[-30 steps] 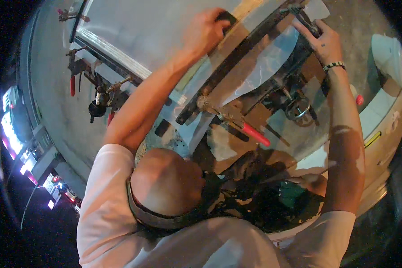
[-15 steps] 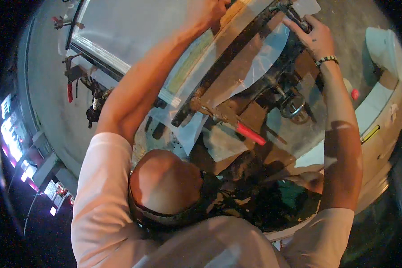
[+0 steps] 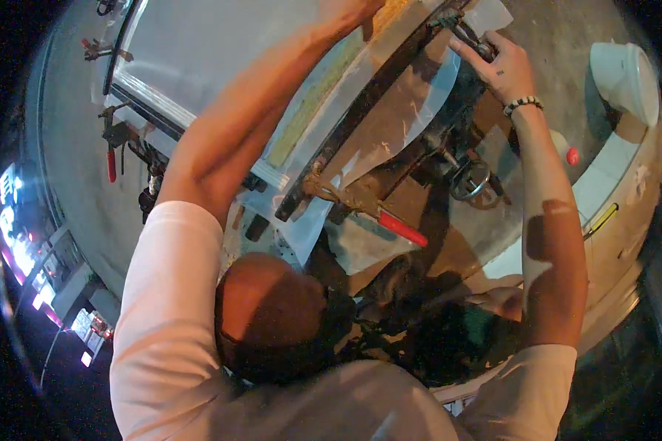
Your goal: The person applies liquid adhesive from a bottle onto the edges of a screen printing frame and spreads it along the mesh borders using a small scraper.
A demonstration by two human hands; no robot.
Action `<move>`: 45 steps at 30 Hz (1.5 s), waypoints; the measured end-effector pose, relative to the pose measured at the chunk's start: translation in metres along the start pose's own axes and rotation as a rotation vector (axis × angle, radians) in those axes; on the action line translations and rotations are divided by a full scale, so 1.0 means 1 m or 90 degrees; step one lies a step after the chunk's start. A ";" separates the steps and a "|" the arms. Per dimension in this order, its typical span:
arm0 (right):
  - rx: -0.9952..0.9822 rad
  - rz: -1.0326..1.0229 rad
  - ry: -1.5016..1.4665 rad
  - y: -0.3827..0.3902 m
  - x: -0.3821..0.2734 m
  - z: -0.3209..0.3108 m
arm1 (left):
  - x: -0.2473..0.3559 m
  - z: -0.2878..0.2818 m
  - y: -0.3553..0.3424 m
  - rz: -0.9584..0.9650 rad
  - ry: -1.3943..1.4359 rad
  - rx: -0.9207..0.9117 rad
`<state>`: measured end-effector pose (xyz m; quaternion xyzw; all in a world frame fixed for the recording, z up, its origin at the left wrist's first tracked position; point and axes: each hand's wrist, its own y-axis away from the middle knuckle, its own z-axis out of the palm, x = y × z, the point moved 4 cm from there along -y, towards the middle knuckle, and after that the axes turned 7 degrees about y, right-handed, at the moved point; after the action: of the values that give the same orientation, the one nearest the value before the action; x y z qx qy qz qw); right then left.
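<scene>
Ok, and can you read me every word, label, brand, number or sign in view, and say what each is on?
No text can be read.
Glowing panels at far left: too blurred and bright to tell.
Small dark mark on the right hand: too small to make out.
White bucket: no lettering shows.
Red handle: no lettering shows.

Left hand (image 3: 362, 10) now way farther forward, partly cut off at top of view. Dark block it gripped second ago now out of sight. More yellow-green strip (image 3: 312, 110) showing beside left forearm (image 3: 268, 92).
</scene>
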<state>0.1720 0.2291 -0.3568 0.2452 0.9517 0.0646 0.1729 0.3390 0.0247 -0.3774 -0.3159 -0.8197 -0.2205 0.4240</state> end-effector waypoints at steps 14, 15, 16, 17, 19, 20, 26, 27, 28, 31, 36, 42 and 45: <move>0.062 -0.042 -0.045 0.000 -0.005 0.010 | -0.059 -0.016 0.066 0.133 -0.027 0.115; 0.108 -0.041 -0.032 0.004 0.008 0.008 | -0.042 -0.004 0.082 0.121 -0.096 0.051; 0.108 -0.037 -0.031 0.003 0.013 0.007 | -0.034 0.000 0.094 0.103 -0.174 -0.010; 0.064 -0.028 -0.047 -0.003 0.006 0.010 | -0.055 -0.012 0.102 0.069 -0.089 0.025; 0.027 -0.016 -0.050 -0.003 0.003 0.004 | -0.063 -0.033 0.108 0.069 -0.097 0.044; 0.028 -0.028 -0.039 -0.001 -0.001 0.002 | -0.066 -0.040 0.110 0.066 -0.106 0.060; 0.044 -0.014 -0.042 0.002 0.000 0.005 | -0.063 -0.043 0.176 0.054 -0.032 0.073; 0.059 -0.016 -0.024 0.002 0.001 0.004 | -0.056 -0.044 0.179 0.063 -0.081 0.048; 0.061 -0.017 -0.023 0.000 0.003 0.003 | -0.051 -0.043 0.181 0.073 -0.130 0.023; 0.026 0.001 -0.035 -0.002 0.004 0.009 | -0.069 -0.052 0.173 0.016 -0.080 0.072; 0.070 -0.007 -0.057 0.002 0.006 0.007 | -0.045 -0.021 0.140 0.080 -0.041 0.034; 0.083 -0.013 -0.042 0.005 0.002 0.004 | -0.032 -0.024 0.083 0.178 -0.180 0.057; 0.054 -0.018 -0.053 0.001 0.005 0.004 | -0.027 -0.033 0.074 0.063 -0.119 0.034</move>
<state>0.1699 0.2327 -0.3614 0.2409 0.9490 0.0118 0.2028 0.4216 0.0472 -0.3755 -0.3637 -0.8447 -0.1469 0.3643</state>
